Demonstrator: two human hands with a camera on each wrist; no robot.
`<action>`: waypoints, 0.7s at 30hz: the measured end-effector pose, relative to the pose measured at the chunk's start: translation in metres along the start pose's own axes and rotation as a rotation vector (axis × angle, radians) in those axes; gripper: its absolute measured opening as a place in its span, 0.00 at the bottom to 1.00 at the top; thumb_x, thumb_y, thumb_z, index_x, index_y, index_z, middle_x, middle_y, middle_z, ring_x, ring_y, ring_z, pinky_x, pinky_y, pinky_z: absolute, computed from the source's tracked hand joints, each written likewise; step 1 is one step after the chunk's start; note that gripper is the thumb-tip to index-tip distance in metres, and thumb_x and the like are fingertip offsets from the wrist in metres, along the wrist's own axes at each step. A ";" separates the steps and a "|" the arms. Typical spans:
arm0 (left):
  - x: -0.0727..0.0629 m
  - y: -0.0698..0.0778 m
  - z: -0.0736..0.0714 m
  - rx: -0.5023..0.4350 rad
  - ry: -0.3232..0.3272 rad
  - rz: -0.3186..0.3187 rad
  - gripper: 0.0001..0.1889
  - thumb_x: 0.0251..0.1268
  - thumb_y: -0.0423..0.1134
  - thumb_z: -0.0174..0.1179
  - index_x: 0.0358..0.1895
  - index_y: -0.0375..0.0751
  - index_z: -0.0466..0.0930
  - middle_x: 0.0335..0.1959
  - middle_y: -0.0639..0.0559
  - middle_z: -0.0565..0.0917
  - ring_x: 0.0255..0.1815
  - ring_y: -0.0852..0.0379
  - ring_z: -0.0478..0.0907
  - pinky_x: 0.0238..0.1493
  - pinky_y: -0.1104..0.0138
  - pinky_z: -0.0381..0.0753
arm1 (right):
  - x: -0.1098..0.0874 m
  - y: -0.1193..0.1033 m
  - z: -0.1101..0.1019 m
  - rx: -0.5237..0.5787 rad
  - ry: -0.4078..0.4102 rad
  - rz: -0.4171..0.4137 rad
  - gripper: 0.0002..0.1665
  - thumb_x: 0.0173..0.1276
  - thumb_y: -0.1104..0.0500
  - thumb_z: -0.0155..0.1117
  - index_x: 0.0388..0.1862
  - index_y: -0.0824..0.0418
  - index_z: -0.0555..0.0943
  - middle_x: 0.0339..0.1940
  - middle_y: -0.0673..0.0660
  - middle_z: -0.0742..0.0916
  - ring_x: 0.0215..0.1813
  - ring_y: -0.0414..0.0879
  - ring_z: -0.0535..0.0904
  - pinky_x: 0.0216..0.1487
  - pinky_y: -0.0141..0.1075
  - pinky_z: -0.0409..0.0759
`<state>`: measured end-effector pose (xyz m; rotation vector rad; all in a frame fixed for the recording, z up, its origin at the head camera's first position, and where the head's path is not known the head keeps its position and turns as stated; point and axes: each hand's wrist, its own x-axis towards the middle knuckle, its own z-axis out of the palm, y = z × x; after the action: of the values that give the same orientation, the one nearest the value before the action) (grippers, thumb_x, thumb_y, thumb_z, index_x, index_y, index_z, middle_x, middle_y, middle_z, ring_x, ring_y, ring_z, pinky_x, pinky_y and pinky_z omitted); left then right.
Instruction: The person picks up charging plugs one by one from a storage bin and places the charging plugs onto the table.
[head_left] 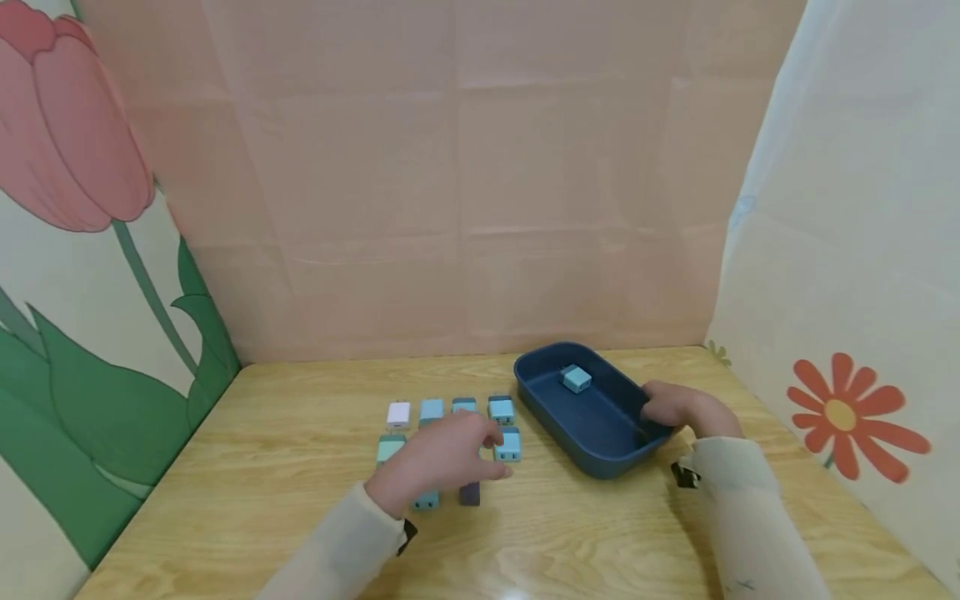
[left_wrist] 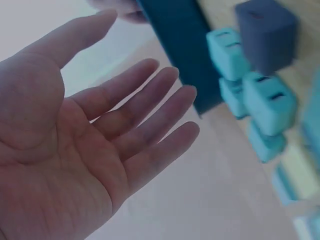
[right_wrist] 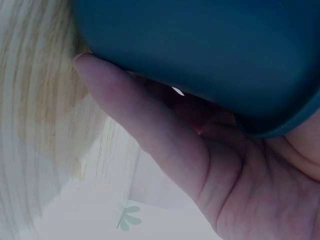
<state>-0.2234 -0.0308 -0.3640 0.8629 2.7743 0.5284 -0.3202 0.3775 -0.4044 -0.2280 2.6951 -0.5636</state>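
My left hand (head_left: 442, 458) hovers over a group of small charger-like blocks, palm empty and fingers spread apart in the left wrist view. Several are light blue, such as the block (head_left: 507, 446) just beyond the fingertips, which has two dark slots. A pale pinkish-white block (head_left: 398, 414) lies at the far left of the group, and a dark block (head_left: 469, 494) sits near the front. My right hand (head_left: 686, 406) grips the right rim of a dark blue tray (head_left: 600, 423), its thumb along the outer wall. One light blue block (head_left: 577, 379) lies inside the tray.
Everything stands on a light wooden table (head_left: 247, 467). A plain pinkish sheet (head_left: 450, 183) hangs behind it. Flower-printed panels flank both sides, with a tulip (head_left: 82, 125) at left and a red flower (head_left: 840, 414) at right.
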 end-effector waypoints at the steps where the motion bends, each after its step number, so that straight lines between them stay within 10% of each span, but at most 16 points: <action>1: 0.004 0.005 -0.002 0.005 0.000 0.011 0.23 0.72 0.56 0.72 0.61 0.47 0.89 0.59 0.52 0.91 0.57 0.59 0.88 0.59 0.60 0.88 | 0.000 0.000 0.000 -0.003 -0.001 0.000 0.28 0.69 0.63 0.57 0.64 0.78 0.75 0.58 0.71 0.85 0.55 0.59 0.80 0.59 0.56 0.81; 10: 0.057 0.043 -0.008 0.144 -0.008 0.091 0.24 0.76 0.57 0.68 0.67 0.51 0.85 0.65 0.57 0.88 0.62 0.59 0.85 0.63 0.64 0.86 | 0.001 0.004 0.001 -0.005 0.004 0.002 0.25 0.68 0.63 0.58 0.61 0.76 0.77 0.53 0.67 0.85 0.52 0.57 0.80 0.56 0.52 0.81; 21: 0.138 0.054 0.018 0.201 0.087 0.072 0.26 0.80 0.55 0.63 0.75 0.55 0.78 0.75 0.58 0.79 0.75 0.56 0.76 0.74 0.64 0.81 | 0.001 0.002 -0.001 0.002 -0.004 -0.023 0.25 0.68 0.64 0.56 0.62 0.76 0.77 0.55 0.68 0.86 0.53 0.57 0.81 0.58 0.54 0.81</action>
<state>-0.3028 0.0951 -0.3701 1.0080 2.9224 0.3083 -0.3220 0.3794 -0.4042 -0.2595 2.6913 -0.5714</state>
